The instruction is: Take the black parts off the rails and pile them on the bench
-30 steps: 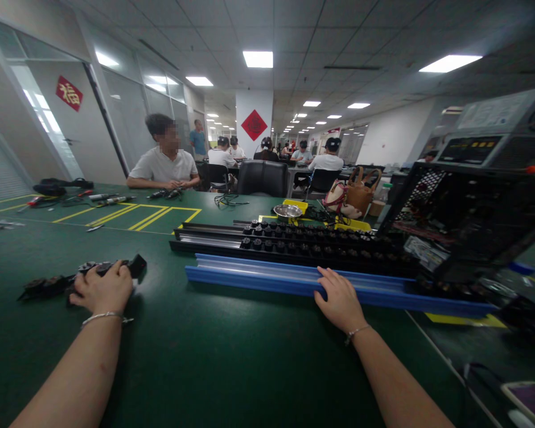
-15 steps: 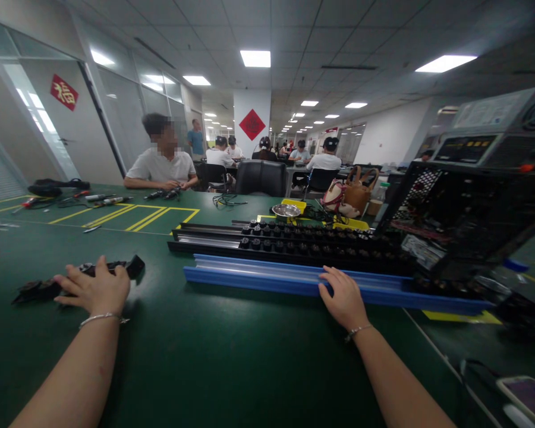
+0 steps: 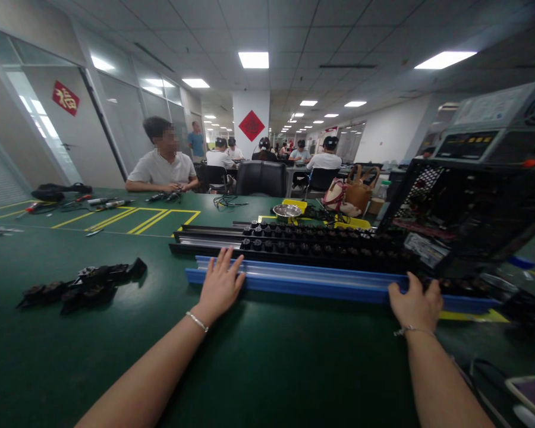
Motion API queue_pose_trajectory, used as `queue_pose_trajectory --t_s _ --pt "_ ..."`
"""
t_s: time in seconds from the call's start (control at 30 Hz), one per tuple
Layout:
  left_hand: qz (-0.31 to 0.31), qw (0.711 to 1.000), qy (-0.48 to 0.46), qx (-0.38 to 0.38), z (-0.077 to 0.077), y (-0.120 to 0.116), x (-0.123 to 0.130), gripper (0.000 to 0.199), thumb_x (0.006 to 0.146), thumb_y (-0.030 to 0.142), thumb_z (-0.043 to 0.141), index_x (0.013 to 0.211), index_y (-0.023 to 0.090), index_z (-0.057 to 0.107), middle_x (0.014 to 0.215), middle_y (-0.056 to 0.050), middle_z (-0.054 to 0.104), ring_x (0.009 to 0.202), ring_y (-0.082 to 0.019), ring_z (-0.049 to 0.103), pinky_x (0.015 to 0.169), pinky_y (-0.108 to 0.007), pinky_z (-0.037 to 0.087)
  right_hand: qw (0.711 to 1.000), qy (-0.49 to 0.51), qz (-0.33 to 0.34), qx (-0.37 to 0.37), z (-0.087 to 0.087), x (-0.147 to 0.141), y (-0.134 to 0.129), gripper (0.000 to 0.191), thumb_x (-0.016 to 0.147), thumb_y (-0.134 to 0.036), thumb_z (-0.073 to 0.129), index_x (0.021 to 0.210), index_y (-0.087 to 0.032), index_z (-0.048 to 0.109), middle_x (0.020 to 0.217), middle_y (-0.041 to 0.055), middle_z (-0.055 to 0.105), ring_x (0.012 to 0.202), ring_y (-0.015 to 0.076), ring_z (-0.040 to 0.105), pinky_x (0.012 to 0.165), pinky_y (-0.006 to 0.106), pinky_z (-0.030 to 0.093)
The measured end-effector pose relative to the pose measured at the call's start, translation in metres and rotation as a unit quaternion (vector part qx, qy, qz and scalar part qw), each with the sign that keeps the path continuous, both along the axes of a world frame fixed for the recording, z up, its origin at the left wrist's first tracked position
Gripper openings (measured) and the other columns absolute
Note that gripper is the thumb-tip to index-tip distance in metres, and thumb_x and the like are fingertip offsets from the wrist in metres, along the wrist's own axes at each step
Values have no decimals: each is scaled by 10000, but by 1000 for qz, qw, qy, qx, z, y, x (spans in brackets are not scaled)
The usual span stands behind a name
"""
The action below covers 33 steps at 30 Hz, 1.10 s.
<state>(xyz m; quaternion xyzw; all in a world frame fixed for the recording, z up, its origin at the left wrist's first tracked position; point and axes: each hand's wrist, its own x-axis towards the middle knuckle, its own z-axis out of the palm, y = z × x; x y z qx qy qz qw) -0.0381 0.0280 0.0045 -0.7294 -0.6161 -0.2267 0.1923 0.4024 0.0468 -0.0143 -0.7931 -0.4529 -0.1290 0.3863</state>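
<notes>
A long blue channel rail (image 3: pixel 312 284) lies across the green table in front of me. My left hand (image 3: pixel 220 285) rests on its left part, fingers stretched out and apart. Farther right, my right hand (image 3: pixel 415 303) is at the same rail, thumb and fingers spread and slightly bent, beside dark round parts (image 3: pixel 461 287) sitting in its right end. Whether its fingertips touch those parts is hidden. Behind the blue rail run black rails (image 3: pixel 205 248) filled with rows of black round parts (image 3: pixel 292 247). A loose pile of black parts (image 3: pixel 89 285) lies left of my left hand.
An open computer case (image 3: pixel 468 208) stands at the right behind the rails. A metal dish (image 3: pixel 287 211) and yellow trays (image 3: pixel 352 223) are beyond them. Tools (image 3: pixel 111 203) lie at the far left. A phone (image 3: pixel 532 392) is at lower right. A person (image 3: pixel 163 160) sits across the table.
My left hand has left the black parts pile and moved right onto the blue rail. My right hand has slid right along the rail toward the dark round parts.
</notes>
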Motion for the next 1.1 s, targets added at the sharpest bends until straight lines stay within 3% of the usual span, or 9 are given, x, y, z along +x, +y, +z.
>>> queue_pose_trajectory --t_s 0.17,0.3,0.63,0.83,1.1 --pt "-43 998 -20 -46 -3 5 58 492 910 468 321 1332 265 472 1468 -88 357 1370 -263 274 1096 -512 255 1000 11 -8 3 -2 1 6 573 772 -433 424 1228 -110 549 1400 267 289 1282 445 305 1001 532 284" --pt "-31 997 -42 -62 -4 9 78 513 910 497 287 1309 256 501 1404 -110 451 1324 -288 356 1069 -542 280 1000 2 -3 10 -6 9 10 525 769 -425 438 1135 -91 612 1349 274 337 1266 417 339 1012 490 301" --pt "-58 996 -34 -57 -6 5 74 491 902 491 325 1317 282 484 1404 -93 454 1312 -276 375 1066 -495 303 999 3 -1 37 -3 4 7 386 743 -381 454 983 -172 672 1213 157 481 1129 348 454 937 516 385" --pt "-55 996 -28 -59 -5 5 75 493 906 494 310 1308 275 491 1403 -88 456 1312 -273 375 1066 -486 304 999 -13 8 49 -4 4 8 343 740 -352 429 840 -179 708 1101 107 556 944 268 536 865 437 422" --pt "-54 997 -26 -56 -5 4 74 496 908 497 297 1302 271 497 1400 -96 458 1311 -274 376 1060 -486 310 999 -12 2 42 -3 -2 7 341 740 -360 434 808 -193 723 1071 85 574 857 240 538 784 393 424"
